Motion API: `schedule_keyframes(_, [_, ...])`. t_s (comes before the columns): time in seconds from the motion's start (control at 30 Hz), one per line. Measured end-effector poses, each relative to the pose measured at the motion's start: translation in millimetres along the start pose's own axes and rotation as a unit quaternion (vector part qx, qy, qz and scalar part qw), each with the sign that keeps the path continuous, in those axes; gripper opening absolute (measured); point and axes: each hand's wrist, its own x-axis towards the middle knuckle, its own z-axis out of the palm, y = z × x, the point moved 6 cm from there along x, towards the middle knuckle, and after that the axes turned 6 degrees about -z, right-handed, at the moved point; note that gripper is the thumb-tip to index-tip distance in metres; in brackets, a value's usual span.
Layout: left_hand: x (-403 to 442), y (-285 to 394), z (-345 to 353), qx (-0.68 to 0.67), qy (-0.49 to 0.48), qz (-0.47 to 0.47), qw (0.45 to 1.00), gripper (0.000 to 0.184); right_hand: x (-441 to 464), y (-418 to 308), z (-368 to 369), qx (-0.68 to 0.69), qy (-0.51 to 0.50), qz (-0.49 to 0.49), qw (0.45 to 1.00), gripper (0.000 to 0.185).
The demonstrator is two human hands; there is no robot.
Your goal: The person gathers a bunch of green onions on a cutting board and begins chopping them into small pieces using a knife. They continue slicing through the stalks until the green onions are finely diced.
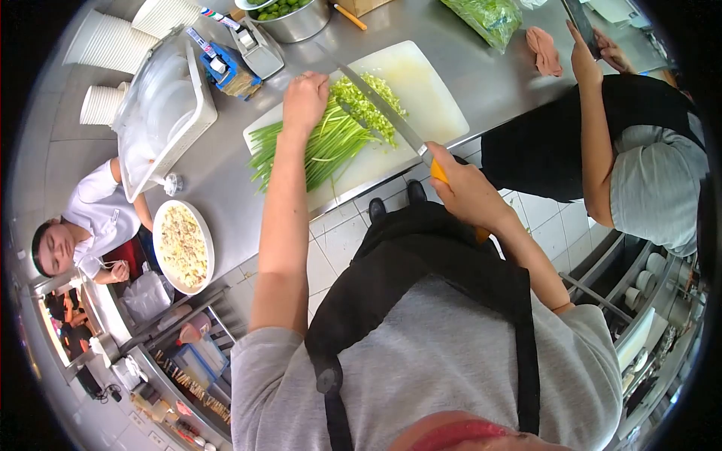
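Note:
A bunch of green onions (pixel 314 144) lies across the white cutting board (pixel 432 83), with a heap of chopped green onion (pixel 380 94) beyond its cut ends. My left hand (pixel 304 101) is closed over the far side of the bunch, fingers curled and partly hidden. In my right hand (pixel 468 189) is the yellow handle of a long kitchen knife (pixel 402 126). Its blade slants across the chopped pieces, its tip pointing away beyond my left hand. Whether the edge touches the board I cannot tell.
A white bowl of chopped food (pixel 183 244) and a white plastic basket (pixel 199 113) stand left. Behind are a tape dispenser (pixel 259 52), a metal pot (pixel 297 21) and bagged greens (pixel 489 22). Co-workers stand left (pixel 98 199) and right (pixel 647 165). A pink cloth (pixel 543 51) lies right.

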Motion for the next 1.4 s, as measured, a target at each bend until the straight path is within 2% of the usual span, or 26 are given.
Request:
schedule_keyframes(0.1, [3, -2, -9, -0.051, -0.054, -0.011, 0.997, 0.021, -2, 0, -1, 0.013, 0.001, -0.004, 1.0, 0.053])
schedule_keyframes(0.13, [2, -6, -10, -0.019, -0.072, -0.021, 0.997, 0.029, -4, -1, -3, 0.006, -0.003, 0.006, 1.0, 0.054])
schedule_keyframes(0.23, [-12, 9, -30, -0.023, -0.115, -0.019, 0.993, 0.038, -7, -2, -5, 0.001, -0.007, 0.015, 1.0, 0.055])
schedule_keyframes(0.27, [-19, 9, -31, -0.034, -0.157, -0.036, 0.986, 0.043, -8, -1, -5, 0.002, -0.005, 0.014, 1.0, 0.055])
schedule_keyframes(0.37, [-44, 18, -34, -0.006, -0.15, -0.025, 0.988, 0.048, -9, 1, -2, 0.003, -0.003, 0.007, 1.0, 0.055])
schedule_keyframes(0.4, [-50, 17, -33, 0.02, -0.196, -0.056, 0.979, 0.065, -8, 0, -1, 0.005, -0.004, 0.007, 1.0, 0.055])
schedule_keyframes(0.43, [-56, 20, -32, 0.021, -0.197, -0.057, 0.979, 0.065, -8, -1, -1, 0.005, -0.008, 0.007, 1.0, 0.054])
schedule_keyframes(0.5, [-64, 31, -33, 0.138, -0.144, 0.01, 0.98, 0.085, -8, -3, -1, 0.004, -0.013, 0.006, 1.0, 0.054])
schedule_keyframes(0.53, [-66, 30, -29, 0.124, -0.185, -0.022, 0.975, 0.108, -8, -4, -1, 0.003, -0.013, 0.001, 1.0, 0.053])
schedule_keyframes(0.67, [-74, 48, -33, 0.158, -0.18, -0.012, 0.971, 0.108, -11, -9, 0, -0.001, -0.016, -0.01, 1.0, 0.053])
schedule_keyframes(0.83, [-76, 44, -35, 0.176, -0.168, -0.036, 0.969, 0.096, -17, -8, 8, -0.001, -0.018, -0.011, 1.0, 0.055])
schedule_keyframes(0.97, [-72, 42, -33, 0.179, -0.164, -0.027, 0.97, 0.096, -19, -9, 7, -0.004, -0.018, 0.004, 1.0, 0.057])
schedule_keyframes(1.27, [-68, 49, -35, 0.183, -0.156, -0.025, 0.97, 0.112, -22, -3, 1, -0.011, -0.014, 0.011, 1.0, 0.059])
schedule_keyframes(1.37, [-67, 57, -41, 0.176, -0.121, -0.01, 0.977, 0.104, -23, -4, -1, -0.011, -0.011, 0.008, 1.0, 0.059])
schedule_keyframes(1.4, [-67, 70, -45, 0.13, -0.09, 0.045, 0.986, 0.088, -23, -3, -1, -0.011, -0.011, 0.008, 1.0, 0.059])
